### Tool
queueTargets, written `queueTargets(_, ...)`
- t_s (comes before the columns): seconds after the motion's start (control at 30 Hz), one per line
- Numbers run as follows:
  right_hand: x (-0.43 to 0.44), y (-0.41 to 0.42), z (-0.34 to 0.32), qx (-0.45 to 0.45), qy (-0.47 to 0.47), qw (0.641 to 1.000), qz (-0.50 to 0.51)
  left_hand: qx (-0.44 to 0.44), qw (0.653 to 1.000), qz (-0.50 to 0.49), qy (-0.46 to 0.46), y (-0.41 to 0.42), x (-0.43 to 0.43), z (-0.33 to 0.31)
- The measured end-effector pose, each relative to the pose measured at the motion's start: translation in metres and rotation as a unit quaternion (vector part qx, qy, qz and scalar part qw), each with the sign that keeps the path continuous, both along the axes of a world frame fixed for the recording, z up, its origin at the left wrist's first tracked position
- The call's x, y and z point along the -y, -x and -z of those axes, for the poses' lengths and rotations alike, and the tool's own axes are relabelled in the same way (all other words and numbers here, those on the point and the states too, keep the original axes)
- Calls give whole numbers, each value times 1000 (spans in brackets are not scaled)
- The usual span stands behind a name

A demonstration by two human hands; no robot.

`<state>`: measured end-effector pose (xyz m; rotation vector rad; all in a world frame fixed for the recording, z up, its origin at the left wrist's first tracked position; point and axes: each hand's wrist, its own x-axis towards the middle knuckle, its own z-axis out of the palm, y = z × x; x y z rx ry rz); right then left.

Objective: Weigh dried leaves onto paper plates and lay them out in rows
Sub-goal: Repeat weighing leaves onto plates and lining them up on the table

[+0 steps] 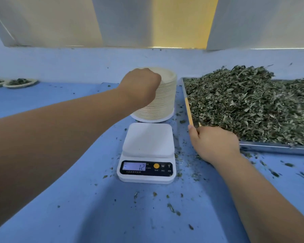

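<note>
Crumbs of leaf dot the blue table nearest the camera, and beyond them the white scale stands bare (its display reads 12). Just right of it the right hand curls its fingers around a thin yellow stick lying along the left rim of the metal tray, where the dried leaves are heaped beside those fingers. Farther back the left hand rests on the stack of paper plates, fingers curled down with tips hidden, so a pinch cannot be told, while two filled plates sit far left.
</note>
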<state>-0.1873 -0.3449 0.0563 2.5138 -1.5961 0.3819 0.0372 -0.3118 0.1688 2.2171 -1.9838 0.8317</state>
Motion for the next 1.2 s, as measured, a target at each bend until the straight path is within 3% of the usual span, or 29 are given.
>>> queueTargets(0.23,1,0,3,13,35,999,-2,70,996,22,-47,-7,0,-11)
queueTargets(0.43,2,0,6,26,56,998,-9,69,996,33,-51,-9,-1,-15)
queueTargets(0.83,2,-1,6,33,48,998,0,116,990,81,-16,-15,5,-5)
queueTargets(0.93,2,-2,6,39,50,998,4,146,983,105,43,-13,5,-4)
queueTargets(1.0,2,-2,6,38,50,998,7,89,987,72,113,-17,5,-9)
queueTargets(1.07,2,-2,6,36,49,998,7,-84,978,29,191,-22,1,-11)
queueTargets(1.13,1,-1,5,33,49,998,7,-275,923,28,266,-23,-7,-2)
queueTargets(1.2,0,-2,5,32,48,998,14,-343,883,66,313,-15,-19,15)
